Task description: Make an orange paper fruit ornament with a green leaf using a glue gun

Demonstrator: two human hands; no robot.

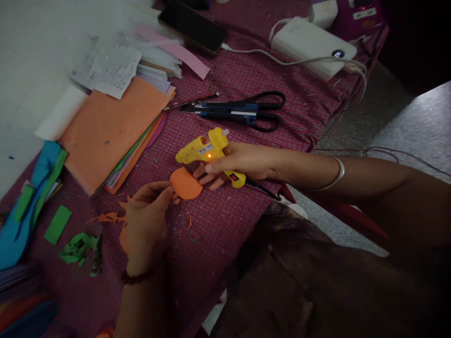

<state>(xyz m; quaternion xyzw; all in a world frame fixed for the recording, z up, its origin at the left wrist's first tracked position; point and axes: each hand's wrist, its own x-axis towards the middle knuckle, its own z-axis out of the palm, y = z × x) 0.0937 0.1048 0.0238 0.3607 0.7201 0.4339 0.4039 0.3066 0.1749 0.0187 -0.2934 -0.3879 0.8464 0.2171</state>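
Note:
Between thumb and fingers, my left hand [150,216] pinches the left edge of a small orange paper piece [186,183] with a rounded outline. My right hand [234,164] is wrapped round the handle of a yellow glue gun [202,149], whose orange light glows. The nozzle points left, just above the paper piece. A clear glue stick end pokes out at the gun's back, and its black cord runs off below my wrist. Some fingertips of my right hand lie close to the paper's right edge; I cannot tell whether they touch it.
Beyond the gun lie scissors [243,111] and a thin stick [192,101]. A stack of coloured paper [116,126], green scraps [79,249] and orange clippings [109,217] are on the left. At the back are a phone [192,26] and a white power bank [312,47] with cables.

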